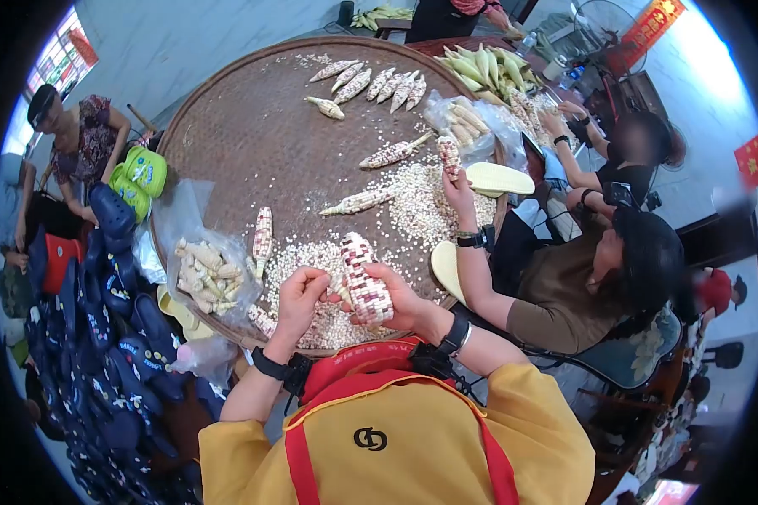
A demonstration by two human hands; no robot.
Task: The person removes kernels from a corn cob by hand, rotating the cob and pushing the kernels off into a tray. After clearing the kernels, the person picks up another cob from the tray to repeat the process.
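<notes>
Woven bamboo tray [253,143], glossy plastic bag [185,219]

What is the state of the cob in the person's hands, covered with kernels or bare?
Covered, on the side seen: rows of purple and white kernels run along the cob, held by the right hand.

Yellow short-sleeved top [446,438], lower middle of the frame, with red straps [299,459] over it, a red bib edge with tiny pale lettering and a black logo [370,438]. Black strap [271,365] with a small black unit behind the left hand [299,296]; black band [455,334], pale-edged, behind the right hand [400,299].
</notes>
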